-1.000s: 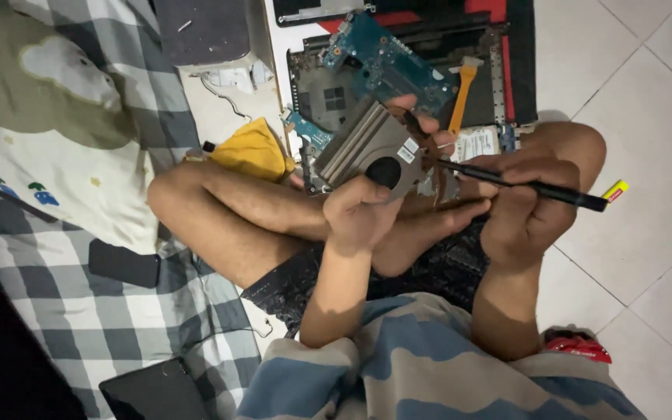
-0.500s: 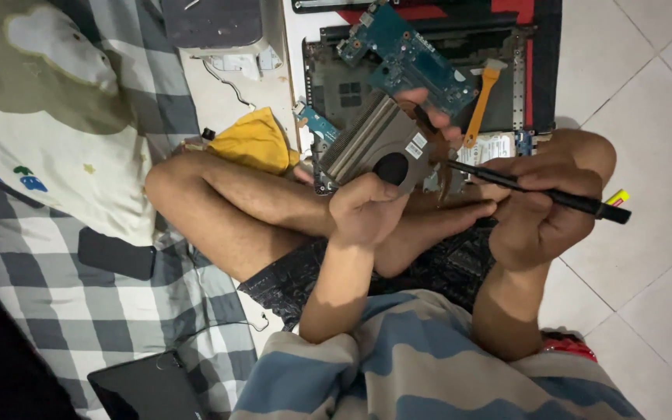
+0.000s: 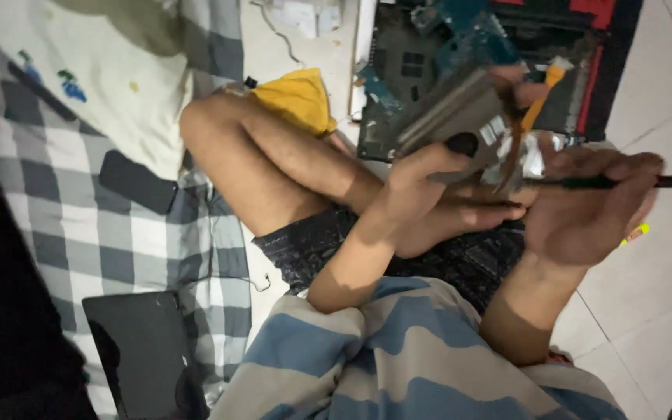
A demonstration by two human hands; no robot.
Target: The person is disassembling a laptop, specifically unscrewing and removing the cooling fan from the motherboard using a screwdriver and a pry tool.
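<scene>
My left hand (image 3: 421, 183) grips a grey metal cooling unit (image 3: 453, 117) with a black round fan hub, holding it tilted above my crossed legs. Close to the right of it, my right hand (image 3: 585, 210) is closed around a thin black tool (image 3: 624, 183) with a yellow end, its tip pointing left toward the cooling unit. Behind them lies an opened laptop base (image 3: 406, 70) with a blue circuit board (image 3: 468, 43) and an orange-handled tool (image 3: 542, 97).
A yellow cloth (image 3: 297, 97) lies by my knee. A checked blanket (image 3: 79, 202) covers the left side, with a dark phone (image 3: 138, 183) and a black tablet (image 3: 141, 350) on it. White floor tiles (image 3: 663, 295) run along the right.
The view has closed in and shifted, with blur. My hands keep the cooling unit and the black tool; the tool has dropped a little closer to the unit.
</scene>
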